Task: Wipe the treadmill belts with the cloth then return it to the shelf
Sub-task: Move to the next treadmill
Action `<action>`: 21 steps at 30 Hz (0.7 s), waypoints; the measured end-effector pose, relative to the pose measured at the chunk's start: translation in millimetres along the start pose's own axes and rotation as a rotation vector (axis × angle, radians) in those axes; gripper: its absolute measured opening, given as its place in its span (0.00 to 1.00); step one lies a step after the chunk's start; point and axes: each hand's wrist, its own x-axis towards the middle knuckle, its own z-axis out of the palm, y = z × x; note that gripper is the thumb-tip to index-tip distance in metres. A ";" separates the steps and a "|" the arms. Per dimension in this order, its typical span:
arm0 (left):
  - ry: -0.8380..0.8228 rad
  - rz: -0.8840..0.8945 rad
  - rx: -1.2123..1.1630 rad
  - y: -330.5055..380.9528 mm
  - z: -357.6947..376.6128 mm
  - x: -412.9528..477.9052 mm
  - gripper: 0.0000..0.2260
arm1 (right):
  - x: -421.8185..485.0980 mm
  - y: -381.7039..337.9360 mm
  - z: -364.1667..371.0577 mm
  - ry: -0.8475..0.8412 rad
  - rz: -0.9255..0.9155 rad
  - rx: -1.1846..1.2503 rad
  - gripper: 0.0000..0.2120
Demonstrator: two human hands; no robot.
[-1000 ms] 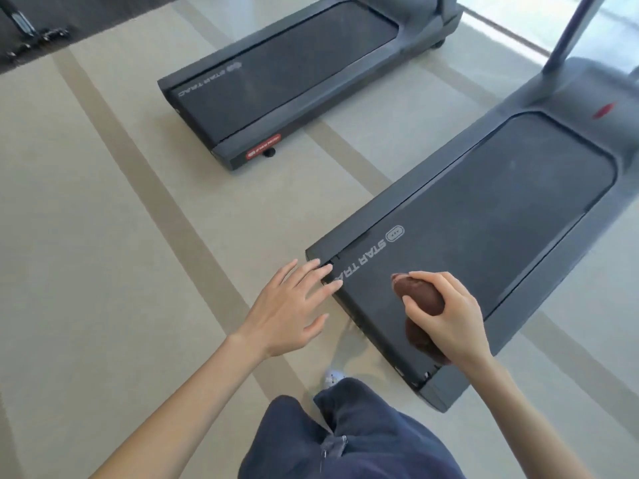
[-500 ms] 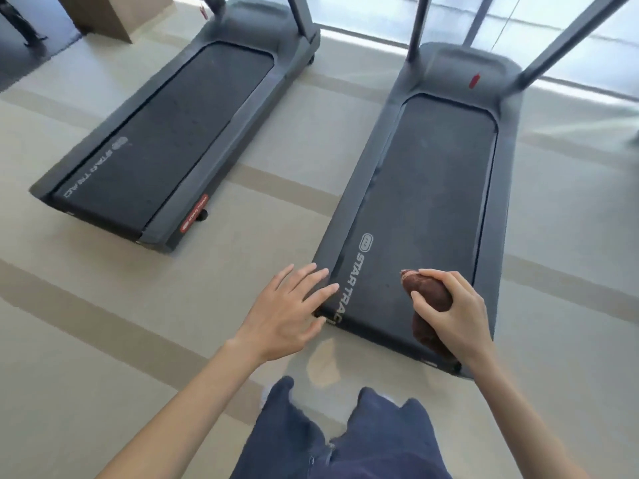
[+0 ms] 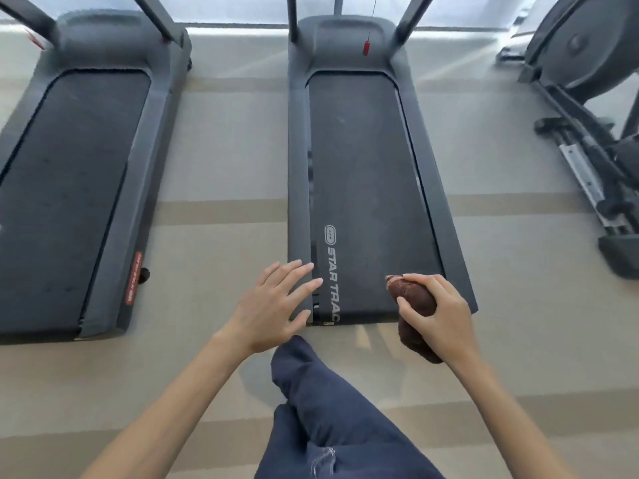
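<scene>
- Since 0.5 s ago: view has swung round, so both treadmills now run straight ahead. An elliptical trainer point(image 3: 584, 108) has come into view at far right. Both hands keep much the same pose as before.
- Left treadmill point(image 3: 65, 188): well left of the left fingers, apart from them. Dark belt, grey side rail w/ a red label point(image 3: 134, 278) near its rear end.
- Floor point(image 3: 224, 150): beige w/ darker stripes, shows between the two decks.
- Left hand point(image 3: 273, 305): fingers straight and spread wide, holding nothing. The tips lie over the rear left rail of the centre treadmill point(image 3: 363, 184); can't tell if they touch it.
- "STAR TRAC" print on the centre belt sits just right of the left fingertips.
- Red tag point(image 3: 366, 48): hangs at the centre treadmill's front hood, far beyond all fingers.
- Trouser leg point(image 3: 328, 409): dark blue, below and between the two hands.
- Cloth point(image 3: 411, 299): brown, bunched up, over the rear right corner of the centre belt. Its lower end sticks out under the palm, past the deck's end.
- Right hand point(image 3: 439, 316): fingers and thumb curled round the cloth, gripping it.
- Elliptical trainer: well right of the right fingers, apart from them.
</scene>
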 end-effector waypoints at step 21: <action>-0.140 0.533 0.008 -191.2 -14.5 204.8 0.22 | 123.6 -37.0 73.5 0.351 0.420 -0.026 0.15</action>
